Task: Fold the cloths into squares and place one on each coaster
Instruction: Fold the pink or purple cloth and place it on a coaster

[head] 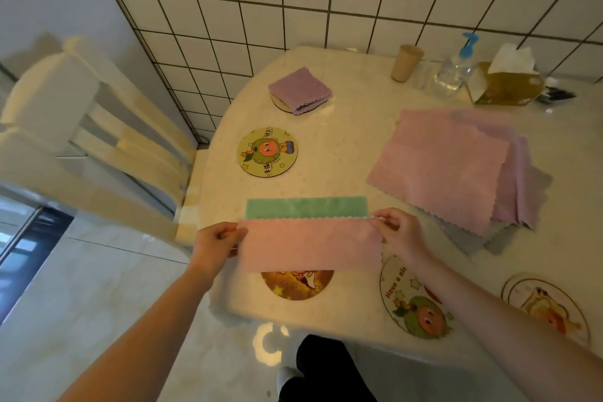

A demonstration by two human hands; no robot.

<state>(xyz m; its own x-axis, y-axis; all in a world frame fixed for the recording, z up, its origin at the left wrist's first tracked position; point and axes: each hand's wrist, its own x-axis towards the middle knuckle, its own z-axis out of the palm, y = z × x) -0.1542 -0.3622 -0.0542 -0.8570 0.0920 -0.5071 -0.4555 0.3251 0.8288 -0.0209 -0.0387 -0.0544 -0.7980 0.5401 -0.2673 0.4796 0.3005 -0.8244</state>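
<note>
Glossy round table [342,127] | hands – left [217,243], right [396,232] – pinch fleecy, seemingly pink-green scalloped cloth [310,246]

Bare table [342,153] in the middle, btwn round coaster [267,152] on the left and flat cloth stack [456,170] on the right: a hand could pass there. Far left, folded purple cloth [300,88] tops another coaster. Back right is crowded: cup [406,63], pump bottle [456,70], tissue box [505,85], plus small dark items, too blurred to tell. Chair [98,127] blocks the table's left edge. Near edge: three coasters, approx flat.
</note>
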